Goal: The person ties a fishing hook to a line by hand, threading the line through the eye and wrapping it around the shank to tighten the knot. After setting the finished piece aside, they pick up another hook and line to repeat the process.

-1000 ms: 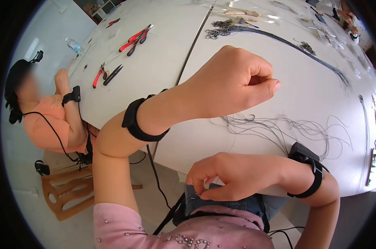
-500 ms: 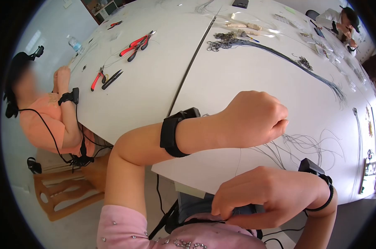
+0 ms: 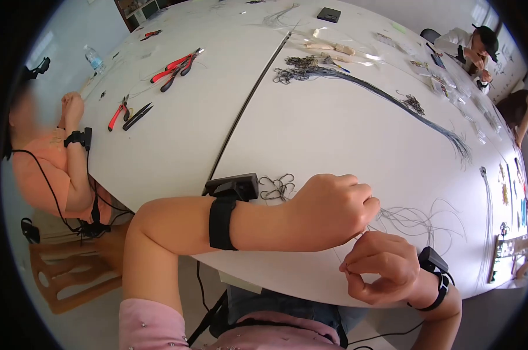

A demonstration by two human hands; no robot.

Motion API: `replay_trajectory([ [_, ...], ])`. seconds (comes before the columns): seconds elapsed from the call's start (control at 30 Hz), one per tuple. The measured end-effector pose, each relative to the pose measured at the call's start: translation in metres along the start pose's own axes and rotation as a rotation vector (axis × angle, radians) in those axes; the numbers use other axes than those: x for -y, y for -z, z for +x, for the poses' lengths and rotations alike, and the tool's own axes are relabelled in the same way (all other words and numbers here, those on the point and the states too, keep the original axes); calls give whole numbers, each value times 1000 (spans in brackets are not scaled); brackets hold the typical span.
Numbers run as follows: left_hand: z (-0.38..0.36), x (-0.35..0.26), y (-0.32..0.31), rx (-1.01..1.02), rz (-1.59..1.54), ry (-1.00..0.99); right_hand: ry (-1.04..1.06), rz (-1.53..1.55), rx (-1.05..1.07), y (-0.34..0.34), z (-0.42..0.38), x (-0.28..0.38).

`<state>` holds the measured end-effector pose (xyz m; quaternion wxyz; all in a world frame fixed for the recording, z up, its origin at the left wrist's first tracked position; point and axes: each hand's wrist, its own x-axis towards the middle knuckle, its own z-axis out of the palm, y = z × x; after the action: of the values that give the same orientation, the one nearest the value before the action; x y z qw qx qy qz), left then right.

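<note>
Head view: loose wires [image 3: 430, 220] lie in a thin tangle on the white worktop [image 3: 310, 125], just beyond both hands. The left hand [image 3: 336, 211] is nearest their left end, its fingers curled in; the fingertips are hidden, so what they grip cannot be told. Just below it, the right hand [image 3: 385, 268] has thumb and forefinger brought together, though whether a wire sits between them is too fine to tell. The worktop stretches far back towards the wall [image 3: 83, 26], with a dark seam [image 3: 236, 125] running across it.

Just beyond the left wrist strap [image 3: 222, 224] lies a small heap of dark loops [image 3: 277, 188]. Further back, a long dark bundle [image 3: 386, 96] slants down to the right, and a dark clump [image 3: 413, 104] lies beside it. Red-handled pliers [image 3: 176, 70] and black tweezers [image 3: 137, 116] lie left of the seam, with a bottle [image 3: 93, 59] beyond. Clear packets [image 3: 442, 86] line the far right.

A broad white stretch of worktop lies between the seam, the dark bundle and the hands. The near edge passes beneath the left forearm and the right hand. A person in orange [image 3: 45, 181] sits at the left edge, near a wooden chair [image 3: 77, 265]; a person in white [image 3: 453, 41] works at the far right.
</note>
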<state>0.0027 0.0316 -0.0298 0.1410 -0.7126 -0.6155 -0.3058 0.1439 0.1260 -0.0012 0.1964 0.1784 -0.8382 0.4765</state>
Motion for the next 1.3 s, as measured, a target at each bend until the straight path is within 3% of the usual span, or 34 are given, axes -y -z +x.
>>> replay_trajectory([
  [0.1, -5, -1, -1, -32, 1, -1, 164, -108, -49, 4, -4, -6],
  [0.43, -11, -9, 9, -44, 162, -105, 93, -144, -188, 17, -18, -14],
  [0.67, -11, -9, 1, -12, -134, 65, -316, 99, -181, 11, -23, -22],
  [0.73, -9, -13, 3, 68, -459, 289, -561, 460, -319, 13, -22, -21],
  [0.83, -7, -12, 2, 27, -514, 385, -629, 506, -360, 13, -20, -24],
  [0.97, -2, -11, 4, -58, -454, 363, -664, 539, -397, 11, -20, -24],
  [1.13, -3, -9, 0, -178, -357, 154, -602, 527, -369, 10, -22, -27],
  [1.3, -3, -8, 1, -180, -394, 87, -593, 479, -380, 9, -23, -26],
])
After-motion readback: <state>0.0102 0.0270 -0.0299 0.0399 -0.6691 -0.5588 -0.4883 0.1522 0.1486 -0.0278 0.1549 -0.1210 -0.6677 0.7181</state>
